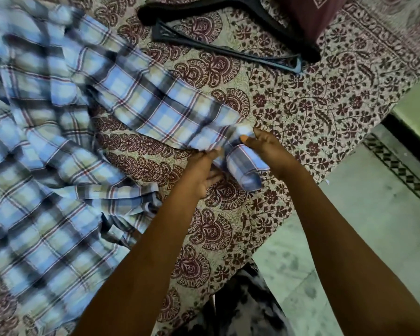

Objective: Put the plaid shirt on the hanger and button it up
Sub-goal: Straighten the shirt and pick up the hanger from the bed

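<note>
Holding the plaid shirt [58, 141] cuff tight, both hands' fingers [250, 138] could twist the sleeve, missing the hanger [223, 53].

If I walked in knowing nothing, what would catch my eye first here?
The big blue plaid shirt sprawled across the left of the patterned bedspread. Next, the left hand and right hand at centre, both pinching the shirt's sleeve cuff. Two dark hangers lie unused at the top.

Both hands [199, 170] [264, 146] pinching, forearms extended
</note>
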`<state>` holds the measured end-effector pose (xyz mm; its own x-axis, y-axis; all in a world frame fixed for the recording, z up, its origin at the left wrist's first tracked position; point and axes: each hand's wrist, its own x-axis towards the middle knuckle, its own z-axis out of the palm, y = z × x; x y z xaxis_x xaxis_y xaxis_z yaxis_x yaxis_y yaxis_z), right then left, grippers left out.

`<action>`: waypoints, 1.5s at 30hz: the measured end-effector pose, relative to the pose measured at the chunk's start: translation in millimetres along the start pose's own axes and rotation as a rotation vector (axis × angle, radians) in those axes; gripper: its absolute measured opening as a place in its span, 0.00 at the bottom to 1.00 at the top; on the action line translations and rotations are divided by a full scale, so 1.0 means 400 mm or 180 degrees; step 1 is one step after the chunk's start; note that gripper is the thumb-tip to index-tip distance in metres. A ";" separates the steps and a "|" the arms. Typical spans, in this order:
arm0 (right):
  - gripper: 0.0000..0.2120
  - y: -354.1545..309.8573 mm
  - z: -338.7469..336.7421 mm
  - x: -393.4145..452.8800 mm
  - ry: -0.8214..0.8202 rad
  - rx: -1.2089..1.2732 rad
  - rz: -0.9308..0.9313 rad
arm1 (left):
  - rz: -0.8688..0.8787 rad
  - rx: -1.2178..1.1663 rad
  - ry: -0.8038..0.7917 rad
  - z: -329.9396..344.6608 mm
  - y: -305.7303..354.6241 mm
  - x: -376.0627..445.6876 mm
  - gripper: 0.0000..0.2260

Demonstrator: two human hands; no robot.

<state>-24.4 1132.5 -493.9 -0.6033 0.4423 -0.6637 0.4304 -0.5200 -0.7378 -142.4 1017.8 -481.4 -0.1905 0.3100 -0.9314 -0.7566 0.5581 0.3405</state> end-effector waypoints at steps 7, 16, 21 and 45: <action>0.03 -0.002 -0.048 -0.023 0.0349 -0.0257 -0.0038 | 0.0259 -0.1402 -0.0332 0.044 -0.027 -0.002 0.08; 0.30 0.002 -0.055 -0.035 -0.0256 0.1382 0.0529 | 0.0716 -0.1327 -0.0169 0.103 0.056 0.007 0.13; 0.24 0.007 -0.089 -0.030 0.0731 0.1713 0.0348 | 0.0716 -0.0115 0.0276 0.108 0.043 0.029 0.15; 0.18 -0.072 -0.027 0.141 0.3625 -0.1898 -0.0748 | 0.1938 0.0655 0.1832 -0.278 0.243 0.144 0.06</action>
<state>-63.8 1180.2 -511.5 0.0727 0.9970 -0.0267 0.7999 -0.0742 -0.5955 -296.5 1004.5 -516.1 -0.8555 0.1935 -0.4802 -0.3019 0.5670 0.7664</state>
